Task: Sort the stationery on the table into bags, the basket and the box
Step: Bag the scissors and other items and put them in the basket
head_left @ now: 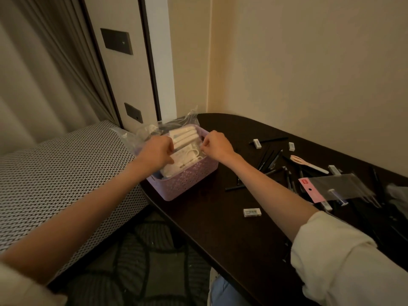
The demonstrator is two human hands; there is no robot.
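Hands, left hand (157, 151) and right hand (215, 145), each pinch a clear bag (187, 149) over the lilac basket (187, 182); the film looks light, limp, slippery, best held at its edges.

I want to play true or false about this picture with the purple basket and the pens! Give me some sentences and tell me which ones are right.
1. The purple basket stands on the dark table. True.
2. The basket is empty. False: white packets lie in it.
3. Both hands are at the basket. True: the left hand and the right hand reach over its top.
4. The pink scissors are inside the basket. False: they lie on the table, to its right.
5. Black pens lie scattered on the table. True.
6. The small white eraser is held in the right hand. False: it lies alone on the table, near its front edge.
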